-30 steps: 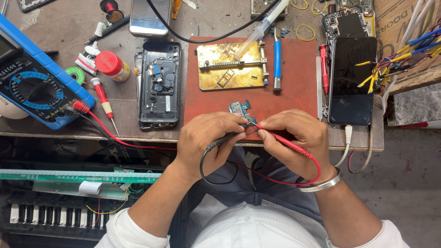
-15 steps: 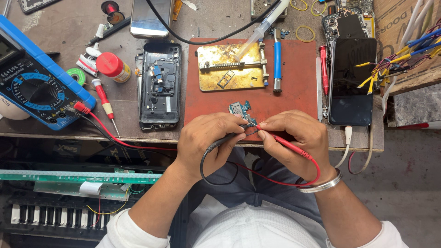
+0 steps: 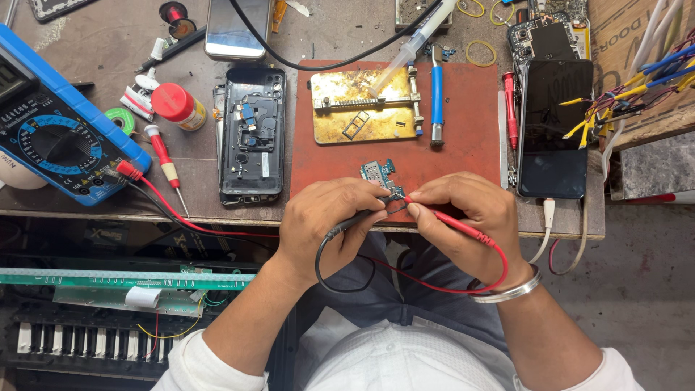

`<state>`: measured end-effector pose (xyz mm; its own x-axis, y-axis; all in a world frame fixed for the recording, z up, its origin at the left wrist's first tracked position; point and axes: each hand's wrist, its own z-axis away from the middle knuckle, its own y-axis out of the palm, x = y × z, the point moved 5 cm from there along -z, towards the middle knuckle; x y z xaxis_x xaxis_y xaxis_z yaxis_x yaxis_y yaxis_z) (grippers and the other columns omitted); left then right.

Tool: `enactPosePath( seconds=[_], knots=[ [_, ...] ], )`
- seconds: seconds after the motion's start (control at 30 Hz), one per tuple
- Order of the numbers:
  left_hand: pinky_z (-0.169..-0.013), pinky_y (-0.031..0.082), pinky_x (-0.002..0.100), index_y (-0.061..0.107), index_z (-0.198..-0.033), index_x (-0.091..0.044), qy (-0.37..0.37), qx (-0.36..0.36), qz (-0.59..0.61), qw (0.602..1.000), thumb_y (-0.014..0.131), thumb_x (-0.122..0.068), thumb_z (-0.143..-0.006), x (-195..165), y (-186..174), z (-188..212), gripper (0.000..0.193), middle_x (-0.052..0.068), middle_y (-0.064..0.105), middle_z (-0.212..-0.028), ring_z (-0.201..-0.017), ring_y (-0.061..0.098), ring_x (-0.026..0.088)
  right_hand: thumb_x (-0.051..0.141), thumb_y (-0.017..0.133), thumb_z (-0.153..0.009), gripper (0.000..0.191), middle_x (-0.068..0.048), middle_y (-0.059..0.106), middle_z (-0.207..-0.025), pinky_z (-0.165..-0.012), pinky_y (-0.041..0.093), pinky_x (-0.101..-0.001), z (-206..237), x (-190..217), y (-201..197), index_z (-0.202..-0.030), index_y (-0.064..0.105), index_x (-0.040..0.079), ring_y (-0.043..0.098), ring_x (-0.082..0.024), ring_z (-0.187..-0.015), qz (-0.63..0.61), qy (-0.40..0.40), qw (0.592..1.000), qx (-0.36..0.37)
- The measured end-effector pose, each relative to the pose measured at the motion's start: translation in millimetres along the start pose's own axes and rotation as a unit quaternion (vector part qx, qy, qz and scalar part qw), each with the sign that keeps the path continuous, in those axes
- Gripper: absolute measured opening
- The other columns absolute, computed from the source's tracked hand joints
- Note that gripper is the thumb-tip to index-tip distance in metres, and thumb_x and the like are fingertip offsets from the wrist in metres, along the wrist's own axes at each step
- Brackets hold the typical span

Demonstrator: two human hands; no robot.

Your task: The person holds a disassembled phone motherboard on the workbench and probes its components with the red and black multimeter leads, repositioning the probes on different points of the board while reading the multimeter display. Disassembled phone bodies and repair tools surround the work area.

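My left hand (image 3: 326,221) grips a black test probe (image 3: 355,221) whose tip meets a small blue-green circuit board (image 3: 379,174) on the red work mat (image 3: 463,145). My right hand (image 3: 470,213) pinches a red test probe (image 3: 456,224), its tip at the same board's near edge. Both probe leads loop down over my lap; the red lead (image 3: 181,217) runs left to the blue multimeter (image 3: 58,137). My fingers hide the near part of the board.
An opened phone body (image 3: 252,134) lies left of the mat, a brass holding jig (image 3: 365,105) and blue tool (image 3: 436,98) on it. A dark phone (image 3: 554,127) lies at the right, beside coloured wires (image 3: 622,101). Below left sits a keyboard (image 3: 79,344).
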<state>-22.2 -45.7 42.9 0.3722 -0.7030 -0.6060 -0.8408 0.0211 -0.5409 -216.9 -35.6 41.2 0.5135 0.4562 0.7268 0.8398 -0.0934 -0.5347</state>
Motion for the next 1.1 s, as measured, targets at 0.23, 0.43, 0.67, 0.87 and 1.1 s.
enactPosePath(
  seconds=[0.23, 0.43, 0.67, 0.87, 1.1],
  knots=[
    [-0.082, 0.058, 0.035, 0.065, -0.1, -0.011, 0.0, -0.002, -0.002, 1.0, 0.077, -0.012, -0.093, 0.3, 0.1, 0.6, 0.014, 0.002, 0.076, -0.107, -0.101, 0.076, 0.022, 0.006, 0.076, -0.085, 0.006, -0.008, 0.076, -0.089, -0.072, 0.057, -0.0295, -1.3, -3.4, 0.5, -0.09, 0.074, 0.003, 0.075, -0.018, -0.08, -0.016, 0.016, 1.0, 0.007],
    [-0.082, 0.057, 0.035, 0.065, -0.1, -0.011, 0.001, -0.002, -0.005, 1.0, 0.077, -0.012, -0.092, 2.7, -4.3, -1.5, 0.014, 0.002, 0.076, -0.107, -0.101, 0.076, 0.023, 0.006, 0.077, -0.085, 0.006, -0.009, 0.077, -0.089, -0.073, 0.057, -0.0296, -6.0, -1.4, 2.5, -0.089, 0.073, 0.003, 0.075, -0.018, -0.081, -0.012, 0.01, 1.0, 0.01],
    [-0.082, 0.057, 0.035, 0.065, -0.099, -0.011, 0.003, -0.001, -0.006, 1.0, 0.077, -0.011, -0.092, 2.9, -4.2, -1.4, 0.014, 0.003, 0.077, -0.107, -0.101, 0.076, 0.023, 0.006, 0.077, -0.085, 0.007, -0.008, 0.077, -0.089, -0.07, 0.057, -0.0281, -5.2, -4.4, 3.1, -0.09, 0.075, 0.003, 0.075, -0.016, -0.079, -0.025, 0.035, 0.999, 0.009],
    [-0.084, 0.058, 0.035, 0.065, -0.099, -0.01, 0.005, -0.005, 0.0, 1.0, 0.078, -0.011, -0.092, 2.9, -3.3, -1.2, 0.014, 0.003, 0.076, -0.106, -0.102, 0.076, 0.022, 0.008, 0.079, -0.084, 0.009, -0.008, 0.078, -0.088, -0.066, 0.058, -0.0262, -6.8, -10.8, 2.3, -0.09, 0.076, 0.002, 0.075, -0.014, -0.077, -0.038, 0.084, 0.995, 0.022],
    [-0.084, 0.058, 0.036, 0.067, -0.098, -0.01, 0.015, -0.001, -0.01, 1.0, 0.077, -0.009, -0.092, 1.0, -4.1, -1.7, 0.011, 0.003, 0.076, -0.106, -0.102, 0.076, 0.023, 0.007, 0.079, -0.084, 0.009, -0.008, 0.078, -0.089, -0.067, 0.058, -0.0262, -8.0, -11.9, 2.1, -0.09, 0.076, 0.002, 0.075, -0.014, -0.077, -0.039, 0.081, 0.996, 0.018]
  ],
)
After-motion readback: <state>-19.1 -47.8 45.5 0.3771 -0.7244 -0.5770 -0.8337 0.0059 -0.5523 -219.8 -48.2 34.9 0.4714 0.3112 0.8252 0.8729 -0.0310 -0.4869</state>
